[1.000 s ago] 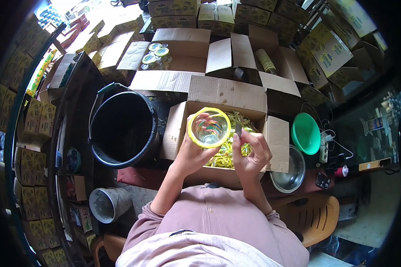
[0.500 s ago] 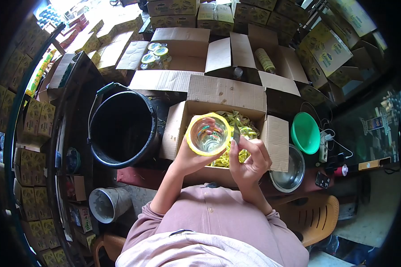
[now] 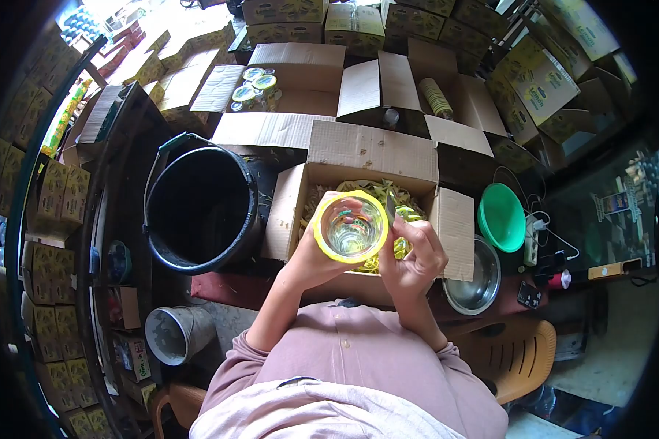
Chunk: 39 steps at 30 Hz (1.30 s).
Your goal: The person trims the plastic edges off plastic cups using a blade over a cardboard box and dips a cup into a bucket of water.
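My left hand (image 3: 309, 257) is wrapped round a clear plastic cup (image 3: 348, 228), holding it with its open mouth toward me. A bright yellow band rings the cup's rim. In my right hand (image 3: 416, 257) a small flat blade (image 3: 390, 208) is pinched between thumb and fingers, upright beside the right side of the yellow rim. Whether the blade touches the rim I cannot tell. Under both hands stands an open cardboard box (image 3: 373, 152), with a heap of thin yellow-green strips (image 3: 377, 189) in it, partly hidden by the cup and hands.
A large black bucket (image 3: 252, 219) stands left of the box. To the right are a green bowl (image 3: 502, 218) and a metal bowl (image 3: 482, 289). Behind, one open carton (image 3: 300, 57) holds lidded cups (image 3: 260, 84); another holds stacked cups (image 3: 436, 100). A grey bucket (image 3: 198, 329) sits lower left.
The cup in my left hand has shifted slightly right and down. Its mouth has turned a little. The blade in my right hand stays by the rim and is slightly higher.
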Each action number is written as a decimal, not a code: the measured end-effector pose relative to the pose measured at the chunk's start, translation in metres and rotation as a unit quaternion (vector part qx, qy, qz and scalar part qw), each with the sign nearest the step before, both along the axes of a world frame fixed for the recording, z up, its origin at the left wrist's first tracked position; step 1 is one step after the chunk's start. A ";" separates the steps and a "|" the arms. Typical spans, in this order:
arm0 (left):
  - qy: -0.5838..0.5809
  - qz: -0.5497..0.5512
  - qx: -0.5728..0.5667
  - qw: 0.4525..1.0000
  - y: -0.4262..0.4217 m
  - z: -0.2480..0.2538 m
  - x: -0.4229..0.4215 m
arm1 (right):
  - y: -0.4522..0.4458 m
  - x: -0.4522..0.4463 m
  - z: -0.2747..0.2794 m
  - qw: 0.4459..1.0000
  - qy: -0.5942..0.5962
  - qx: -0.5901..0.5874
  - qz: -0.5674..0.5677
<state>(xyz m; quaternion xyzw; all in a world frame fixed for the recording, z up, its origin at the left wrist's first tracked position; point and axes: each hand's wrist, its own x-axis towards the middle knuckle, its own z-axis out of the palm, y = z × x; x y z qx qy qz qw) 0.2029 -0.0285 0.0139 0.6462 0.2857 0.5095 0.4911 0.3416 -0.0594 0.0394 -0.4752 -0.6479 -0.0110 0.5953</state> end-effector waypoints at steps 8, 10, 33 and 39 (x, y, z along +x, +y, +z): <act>-0.010 -0.002 -0.011 1.000 0.001 0.000 -0.001 | 0.000 0.006 -0.005 0.999 0.025 -0.021 0.032; 0.000 -0.019 -0.004 1.000 0.001 -0.001 -0.001 | 0.001 0.006 -0.005 0.999 0.025 -0.025 0.030; -0.017 -0.028 0.030 0.999 0.007 -0.018 0.004 | 0.000 0.008 -0.006 0.999 0.025 -0.034 -0.013; 0.060 0.012 0.058 0.996 0.004 -0.013 0.000 | 0.001 0.009 -0.005 1.000 0.002 -0.010 -0.016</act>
